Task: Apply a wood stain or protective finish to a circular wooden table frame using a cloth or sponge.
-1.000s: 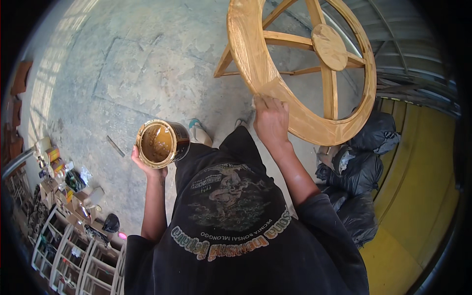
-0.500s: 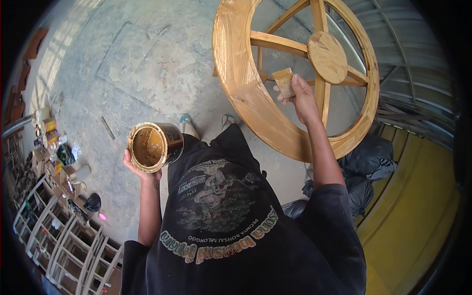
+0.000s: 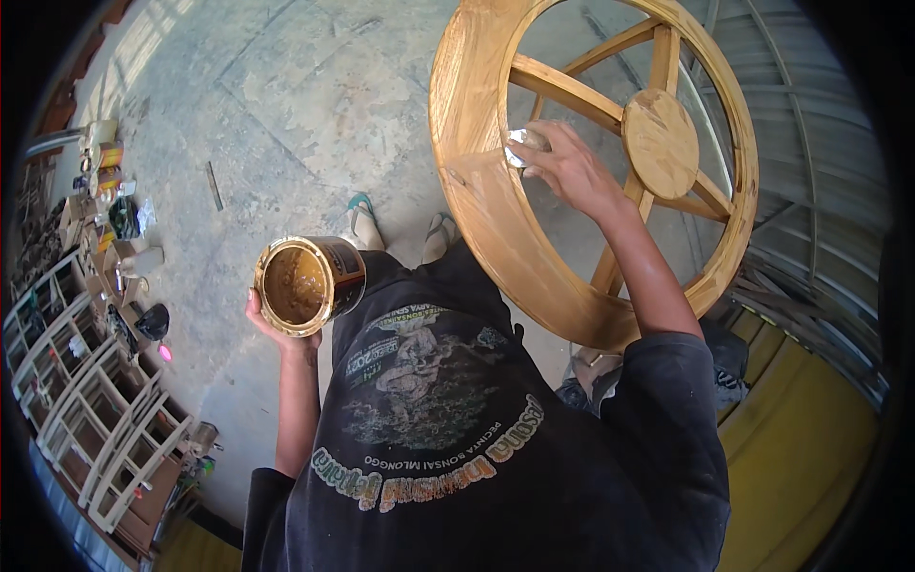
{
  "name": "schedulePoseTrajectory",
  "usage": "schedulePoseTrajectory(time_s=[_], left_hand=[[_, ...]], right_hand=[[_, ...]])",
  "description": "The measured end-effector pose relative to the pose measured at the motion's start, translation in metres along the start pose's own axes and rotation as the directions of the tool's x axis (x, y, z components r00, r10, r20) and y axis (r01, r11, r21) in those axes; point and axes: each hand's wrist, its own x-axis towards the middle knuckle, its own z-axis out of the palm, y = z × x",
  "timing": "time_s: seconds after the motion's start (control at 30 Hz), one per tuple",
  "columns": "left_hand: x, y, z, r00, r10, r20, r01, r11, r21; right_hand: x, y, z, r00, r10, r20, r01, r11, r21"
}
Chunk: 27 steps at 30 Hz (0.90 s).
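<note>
My left hand [image 3: 274,319] grips an open can [image 3: 351,272] from its left side, tilted so its mouth faces me. Thick brown paste [image 3: 294,284] coats the inside, and dried smears cover the rim. On my right, my right hand [image 3: 570,172] is closed on a small flat scraper [image 3: 518,149], whose blade catches the light. The scraper meets the inner edge of a round wooden frame [image 3: 477,181], near a joint in its broad rim. Spokes run from that rim to a wooden disc [image 3: 660,143] at the centre. My fingertips partly hide the scraper.
Slatted pale wooden frames [image 3: 95,419] lie at the lower left, with jars, boxes and cans [image 3: 107,181] beyond them. A thin stick [image 3: 214,186] rests on the concrete floor [image 3: 315,124]. Black bags [image 3: 724,362] and a yellow surface [image 3: 801,439] are on the right.
My right hand has moved left and up, bringing the scraper from above the frame's opening to the rim and turning its blade. My left hand still holds the can. The whole view has shifted slightly.
</note>
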Motion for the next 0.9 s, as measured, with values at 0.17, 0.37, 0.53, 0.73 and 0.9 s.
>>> schedulePoseTrajectory(time_s=[0.17, 0.37, 0.53, 0.73, 0.9], left_hand=[[0.001, -0.010, 0.012, 1.000, -0.017, -0.011, 0.018, 1.000, 0.008], [0.003, -0.014, 0.008, 0.997, -0.057, 0.058, 0.059, 0.998, -0.037], [0.023, -0.015, 0.006, 0.996, -0.078, 0.050, 0.080, 0.996, -0.035], [0.040, -0.011, 0.012, 0.998, -0.058, 0.034, 0.058, 0.998, -0.008], [0.047, -0.007, 0.016, 0.998, -0.059, 0.027, 0.060, 0.998, -0.015]], right_hand=[[0.006, -0.008, -0.019, 0.995, 0.029, 0.090, -0.024, 0.998, -0.060], [0.003, -0.021, -0.017, 0.957, 0.271, 0.102, -0.249, 0.949, -0.192], [0.031, -0.038, 0.002, 0.845, 0.528, -0.084, -0.528, 0.849, 0.018], [0.053, -0.057, -0.004, 0.854, 0.520, 0.016, -0.516, 0.852, -0.090], [0.032, -0.076, 0.002, 0.863, 0.505, 0.011, -0.498, 0.855, -0.142]])
